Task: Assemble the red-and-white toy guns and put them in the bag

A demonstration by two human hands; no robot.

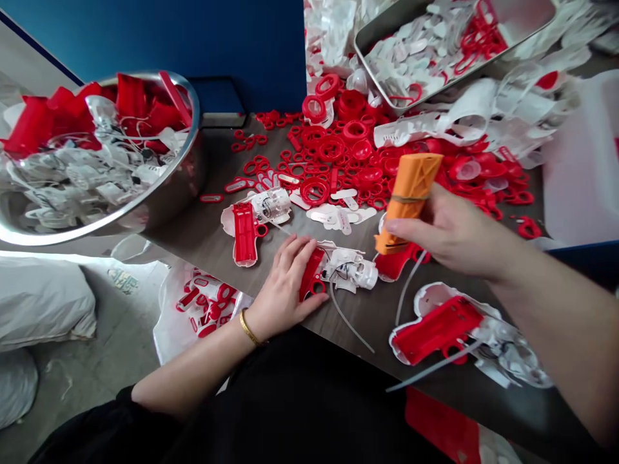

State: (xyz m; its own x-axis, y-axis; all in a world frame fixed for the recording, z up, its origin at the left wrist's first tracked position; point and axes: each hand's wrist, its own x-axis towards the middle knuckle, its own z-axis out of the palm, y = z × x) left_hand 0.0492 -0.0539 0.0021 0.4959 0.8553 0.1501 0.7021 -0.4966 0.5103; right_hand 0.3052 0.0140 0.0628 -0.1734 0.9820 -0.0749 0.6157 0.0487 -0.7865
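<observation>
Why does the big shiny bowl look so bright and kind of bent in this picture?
In the head view, the round polished steel bowl glares white along its rim, because the metal bounces light, and the wide lens seems to stretch it near the picture's edge; the dark blue wall looks slanted too, while the orange ribbed plastic block in the right hand looks fairly sharp.

Left hand [283, 287] palm-down, right hand [447, 232] raised
</observation>
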